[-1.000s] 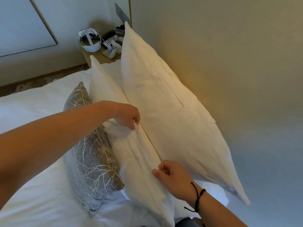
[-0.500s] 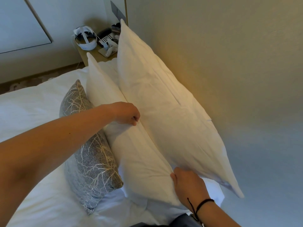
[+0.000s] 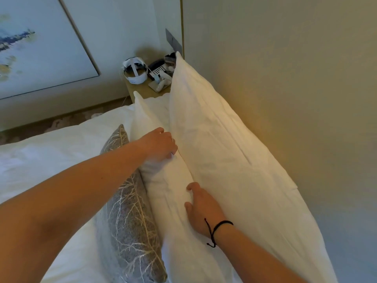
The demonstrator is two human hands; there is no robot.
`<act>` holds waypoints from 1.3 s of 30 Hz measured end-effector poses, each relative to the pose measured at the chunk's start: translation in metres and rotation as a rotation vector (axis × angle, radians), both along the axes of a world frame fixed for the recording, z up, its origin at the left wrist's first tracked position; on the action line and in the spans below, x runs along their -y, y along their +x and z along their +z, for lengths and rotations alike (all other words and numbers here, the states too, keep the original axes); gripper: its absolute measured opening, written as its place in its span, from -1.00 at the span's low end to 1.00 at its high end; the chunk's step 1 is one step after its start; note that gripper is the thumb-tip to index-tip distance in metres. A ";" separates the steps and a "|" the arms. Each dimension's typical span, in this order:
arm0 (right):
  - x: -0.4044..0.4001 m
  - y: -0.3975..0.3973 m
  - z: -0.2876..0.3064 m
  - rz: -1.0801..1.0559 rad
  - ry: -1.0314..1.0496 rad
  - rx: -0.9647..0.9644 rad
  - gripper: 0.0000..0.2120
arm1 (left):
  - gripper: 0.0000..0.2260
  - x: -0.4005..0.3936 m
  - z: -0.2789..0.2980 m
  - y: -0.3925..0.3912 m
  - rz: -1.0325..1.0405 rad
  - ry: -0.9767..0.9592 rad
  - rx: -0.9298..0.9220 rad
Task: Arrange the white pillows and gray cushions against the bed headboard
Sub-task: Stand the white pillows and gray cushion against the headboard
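No text, brand, number or sign can be read anywhere in the view; the white headset [image 3: 135,71] on the nightstand [image 3: 142,91], at about eleven o'clock, carries a small label on its front band, too blurred to make out; just beside it, toward twelve o'clock, the phone keypad [image 3: 157,70] shows rows of buttons whose markings are too small to tell.

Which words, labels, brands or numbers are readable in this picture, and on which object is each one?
No text can be read.
White headset on the nightstand: a small label on its band, too blurred to read.
Telephone: keypad marks too small to read.
Pillows, gray cushion, framed picture: no writing visible.
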State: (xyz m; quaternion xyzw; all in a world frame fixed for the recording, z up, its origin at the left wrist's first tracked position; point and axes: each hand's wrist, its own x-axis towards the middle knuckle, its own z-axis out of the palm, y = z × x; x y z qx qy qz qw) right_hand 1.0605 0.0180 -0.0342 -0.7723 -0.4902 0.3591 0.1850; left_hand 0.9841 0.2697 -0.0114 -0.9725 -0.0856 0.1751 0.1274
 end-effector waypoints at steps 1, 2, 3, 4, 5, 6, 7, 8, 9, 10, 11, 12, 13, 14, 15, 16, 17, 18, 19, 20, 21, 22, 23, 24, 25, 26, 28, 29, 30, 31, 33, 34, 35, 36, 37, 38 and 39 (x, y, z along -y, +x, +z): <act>-0.014 0.002 0.000 0.007 0.011 -0.013 -0.68 | -0.86 -0.002 -0.001 0.000 0.006 -0.022 -0.003; -0.027 0.004 0.000 0.021 0.026 -0.019 -0.71 | -0.88 -0.005 -0.002 0.001 0.011 -0.048 -0.009; -0.039 0.006 0.000 0.037 0.038 -0.020 -0.73 | -0.88 -0.008 -0.003 0.002 0.010 -0.074 -0.011; -0.051 0.007 0.000 0.051 0.048 -0.020 -0.76 | -0.86 -0.012 -0.004 0.003 0.008 -0.087 -0.023; -0.063 0.008 0.000 0.061 0.052 -0.022 -0.78 | -0.85 -0.016 -0.004 0.004 0.010 -0.083 -0.051; -0.075 0.009 0.000 0.065 0.048 -0.025 -0.79 | -0.84 -0.023 -0.003 0.005 0.016 -0.056 -0.093; -0.085 0.011 0.000 0.060 0.039 -0.033 -0.78 | -0.85 -0.031 -0.001 0.006 0.024 -0.002 -0.137; -0.094 0.012 -0.001 0.051 0.029 -0.041 -0.76 | -0.85 -0.042 0.002 0.007 0.036 0.075 -0.169; -0.100 0.013 -0.002 0.044 0.022 -0.047 -0.74 | -0.83 -0.053 0.005 0.009 0.056 0.156 -0.188; -0.104 0.014 -0.003 0.039 0.021 -0.045 -0.73 | -0.80 -0.063 0.009 0.011 0.091 0.222 -0.196; -0.105 0.016 -0.003 0.037 0.024 -0.038 -0.72 | -0.79 -0.073 0.012 0.013 0.139 0.262 -0.196; -0.105 0.018 -0.003 0.038 0.029 -0.027 -0.71 | -0.78 -0.081 0.015 0.016 0.191 0.280 -0.194; -0.103 0.021 -0.004 0.041 0.040 -0.017 -0.71 | -0.78 -0.089 0.017 0.019 0.234 0.284 -0.197; -0.101 0.023 -0.003 0.047 0.056 -0.007 -0.72 | -0.78 -0.094 0.019 0.023 0.270 0.275 -0.200; -0.099 0.026 -0.002 0.058 0.078 0.004 -0.73 | -0.77 -0.100 0.021 0.027 0.298 0.255 -0.200; -0.098 0.028 -0.001 0.071 0.103 0.020 -0.74 | -0.77 -0.105 0.025 0.032 0.316 0.227 -0.192; -0.097 0.030 0.001 0.085 0.131 0.041 -0.74 | -0.76 -0.111 0.028 0.037 0.328 0.199 -0.173; -0.097 0.033 0.003 0.097 0.159 0.065 -0.74 | -0.75 -0.117 0.031 0.044 0.334 0.174 -0.142; -0.097 0.036 0.004 0.103 0.179 0.089 -0.73 | -0.73 -0.121 0.033 0.053 0.337 0.150 -0.099; -0.097 0.041 0.005 0.101 0.184 0.112 -0.73 | -0.72 -0.124 0.034 0.062 0.341 0.128 -0.055; -0.097 0.046 0.005 0.092 0.170 0.134 -0.73 | -0.72 -0.124 0.034 0.072 0.345 0.116 -0.022; -0.097 0.052 0.004 0.085 0.141 0.155 -0.73 | -0.72 -0.123 0.032 0.081 0.357 0.113 -0.007; -0.096 0.056 0.004 0.090 0.107 0.177 -0.74 | -0.71 -0.120 0.028 0.088 0.377 0.112 -0.007; -0.095 0.059 0.004 0.111 0.077 0.202 -0.75 | -0.70 -0.117 0.021 0.092 0.402 0.105 -0.008; -0.095 0.058 0.004 0.144 0.052 0.229 -0.76 | -0.69 -0.114 0.013 0.093 0.431 0.087 -0.001; -0.094 0.056 0.004 0.174 0.033 0.254 -0.77 | -0.69 -0.110 0.007 0.091 0.452 0.068 0.021; -0.095 0.050 0.003 0.198 0.005 0.287 -0.76 | -0.68 -0.105 -0.001 0.079 0.489 0.051 0.087; -0.097 0.049 0.003 0.196 -0.004 0.299 -0.77 | -0.64 -0.105 -0.004 0.071 0.507 0.052 0.116; -0.098 0.048 0.002 0.192 -0.012 0.314 -0.77 | -0.58 -0.104 -0.005 0.062 0.529 0.053 0.140; -0.098 0.047 0.002 0.193 -0.017 0.330 -0.77 | -0.54 -0.104 -0.006 0.051 0.561 0.039 0.178; -0.097 0.044 0.002 0.211 -0.023 0.368 -0.77 | -0.52 -0.100 -0.005 0.029 0.634 -0.024 0.302; -0.095 0.042 0.001 0.223 -0.019 0.394 -0.78 | -0.52 -0.094 -0.003 0.016 0.668 -0.054 0.372; -0.094 0.039 0.002 0.233 -0.013 0.422 -0.78 | -0.52 -0.087 -0.003 0.001 0.699 -0.077 0.440; -0.092 0.037 0.002 0.241 -0.006 0.447 -0.78 | -0.51 -0.077 -0.004 -0.015 0.730 -0.096 0.502; -0.091 0.034 0.003 0.246 -0.009 0.466 -0.78 | -0.51 -0.065 -0.006 -0.034 0.767 -0.118 0.554; -0.089 0.033 0.005 0.248 -0.022 0.482 -0.79 | -0.49 -0.051 -0.010 -0.053 0.814 -0.152 0.594; -0.087 0.031 0.008 0.245 -0.044 0.503 -0.80 | -0.48 -0.035 -0.016 -0.072 0.873 -0.203 0.633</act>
